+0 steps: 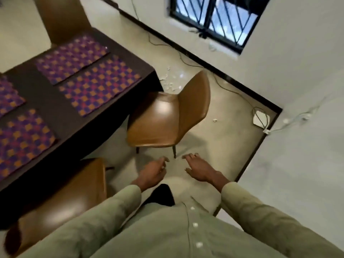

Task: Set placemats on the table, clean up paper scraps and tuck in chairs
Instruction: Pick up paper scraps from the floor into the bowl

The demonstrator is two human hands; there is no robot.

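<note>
Looking down, far left first: dark table (46, 101) running off the edge, four mats on it, purple and orange checks. One mat (8, 97) is cut by the left border, one mat (24, 140) lies nearest me, and two sit side by side toward the far end, (72, 60) and (100, 86), all flat on the wood.

Beyond the table's far end, a tan chair back (63, 17) stands upright. Down at my lower left, another chair (61, 207), its seat partly under the table edge.

Centre now: third chair (162, 120), pulled out from the table corner, seat facing me, back toward the wall. Behind it on the floor (214, 146), white paper scraps (170, 81) scattered near the table's corner, one more scrap (215, 120) off to the chair's right.

My left hand (152, 172) hangs loose over the floor, fingers half curled, nothing in it. My right hand (199, 168) just beside it, spread flat, empty too. Neither touches the chair.

Right side: cable (242, 97) trailing along the baseboard to a white box (260, 120) in the corner. Barred window (214, 17) up on the pale wall (297, 71).
</note>
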